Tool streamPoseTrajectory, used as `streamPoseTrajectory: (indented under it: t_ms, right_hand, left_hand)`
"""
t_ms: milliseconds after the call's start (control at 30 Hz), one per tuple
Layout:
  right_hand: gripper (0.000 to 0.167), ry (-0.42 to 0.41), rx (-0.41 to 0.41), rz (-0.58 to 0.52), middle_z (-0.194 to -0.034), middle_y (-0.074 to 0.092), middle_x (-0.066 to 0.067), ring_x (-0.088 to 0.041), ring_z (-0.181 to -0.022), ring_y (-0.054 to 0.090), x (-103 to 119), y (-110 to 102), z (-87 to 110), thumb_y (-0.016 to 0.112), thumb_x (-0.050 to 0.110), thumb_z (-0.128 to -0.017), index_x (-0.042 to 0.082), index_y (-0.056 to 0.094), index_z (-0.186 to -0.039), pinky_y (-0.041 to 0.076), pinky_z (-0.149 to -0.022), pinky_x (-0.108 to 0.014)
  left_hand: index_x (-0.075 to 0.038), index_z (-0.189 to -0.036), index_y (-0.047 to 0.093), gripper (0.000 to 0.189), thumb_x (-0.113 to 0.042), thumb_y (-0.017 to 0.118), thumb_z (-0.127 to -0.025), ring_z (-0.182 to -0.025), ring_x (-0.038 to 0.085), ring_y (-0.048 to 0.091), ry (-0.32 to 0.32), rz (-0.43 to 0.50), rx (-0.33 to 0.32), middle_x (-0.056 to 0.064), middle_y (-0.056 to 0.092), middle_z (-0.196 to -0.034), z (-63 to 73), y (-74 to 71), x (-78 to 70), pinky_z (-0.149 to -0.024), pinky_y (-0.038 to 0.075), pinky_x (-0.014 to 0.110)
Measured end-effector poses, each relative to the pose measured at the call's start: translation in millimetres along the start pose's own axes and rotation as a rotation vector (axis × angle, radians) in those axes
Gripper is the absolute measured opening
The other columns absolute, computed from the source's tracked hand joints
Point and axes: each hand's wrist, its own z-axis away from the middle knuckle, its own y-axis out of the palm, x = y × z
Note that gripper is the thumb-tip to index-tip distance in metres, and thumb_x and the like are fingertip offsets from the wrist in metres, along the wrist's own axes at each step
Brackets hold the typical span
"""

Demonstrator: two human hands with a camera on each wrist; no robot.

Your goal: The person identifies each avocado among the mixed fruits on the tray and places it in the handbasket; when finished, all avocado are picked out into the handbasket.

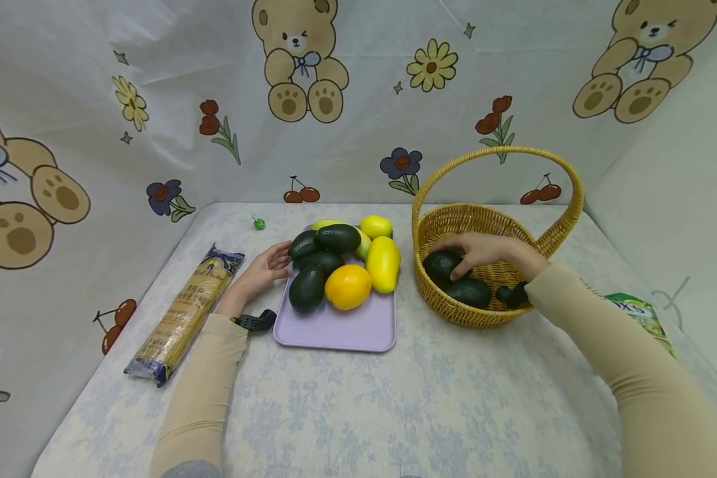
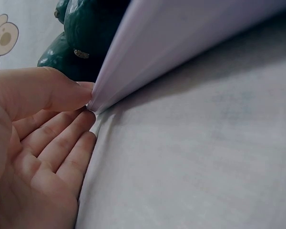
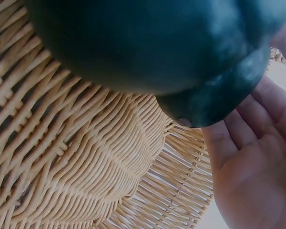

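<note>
My left hand [image 1: 265,270] is at the left edge of a lilac tray [image 1: 334,330], its fingers fairly straight. In the left wrist view the thumb [image 2: 62,93] touches the tray's rim. Several dark green avocados [image 1: 307,289] are heaped on the tray, beside an orange-yellow mango [image 1: 348,287], a long yellow mango [image 1: 384,264] and a lemon [image 1: 376,226]. My right hand [image 1: 480,252] reaches into a wicker basket [image 1: 484,320] and grips an avocado [image 1: 441,267]. Another avocado [image 1: 469,293] lies below it in the basket.
A pack of pasta [image 1: 185,315] lies left of the left forearm. Near the tray's far left is a small green object [image 1: 259,224]. The basket's tall handle [image 1: 502,151] arches above the right hand. A green packet [image 1: 642,317] lies partly behind the right sleeve.
</note>
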Motion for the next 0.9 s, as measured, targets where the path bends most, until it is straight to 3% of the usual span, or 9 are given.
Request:
streamPoseTrajectory:
  t_ms: [200,433,600,767,900]
  right_hand:
    - [0.073,0.038,0.008,-0.012,-0.141,0.041,-0.019,-0.037,-0.127,0.037,0.8,0.1,-0.4,0.076,0.025,-0.080,0.002,0.042,-0.140,0.034,-0.103,-0.055]
    - [0.076,0.075,0.021,-0.046,-0.143,0.041,-0.017,-0.035,-0.129,0.035,0.5,1.8,0.8,0.076,0.031,-0.079,0.004,0.042,-0.142,0.032,-0.105,-0.054]
    - [0.075,0.053,0.014,-0.094,-0.142,0.041,-0.020,-0.038,-0.130,0.036,3.1,-0.6,3.1,0.074,0.027,-0.082,-0.002,0.038,-0.142,0.031,-0.106,-0.053]
    - [0.073,0.051,-0.026,-0.170,-0.142,0.039,-0.022,-0.038,-0.131,0.035,10.6,-7.1,8.4,0.073,0.022,-0.084,-0.003,0.036,-0.142,0.029,-0.108,-0.052]
    - [0.065,0.025,-0.104,-0.147,-0.140,0.044,-0.019,-0.037,-0.129,0.039,20.9,-11.9,17.0,0.072,0.017,-0.084,0.001,0.042,-0.140,0.031,-0.107,-0.052]
  left_hand:
    - [-0.003,-0.148,0.024,0.072,0.006,0.056,-0.085,-0.134,0.037,0.031,0.053,-0.022,0.007,0.025,0.028,-0.148,0.1,-2.0,2.7,-0.108,0.033,0.038]
    - [-0.003,-0.148,0.025,0.071,0.005,0.057,-0.085,-0.134,0.037,0.029,0.053,-0.012,0.012,0.024,0.027,-0.148,1.0,-1.8,4.3,-0.109,0.032,0.039]
    - [-0.003,-0.149,0.024,0.071,0.004,0.057,-0.086,-0.135,0.036,0.028,0.044,0.002,0.015,0.023,0.026,-0.149,1.7,-0.7,3.6,-0.109,0.032,0.039]
    - [-0.003,-0.149,0.024,0.071,0.005,0.057,-0.086,-0.135,0.036,0.029,0.056,0.012,0.017,0.024,0.027,-0.149,-0.5,-1.2,5.5,-0.109,0.031,0.040]
    - [-0.002,-0.149,0.024,0.071,0.007,0.057,-0.086,-0.135,0.035,0.030,0.050,0.014,0.015,0.023,0.027,-0.149,0.5,0.1,2.0,-0.109,0.031,0.038]
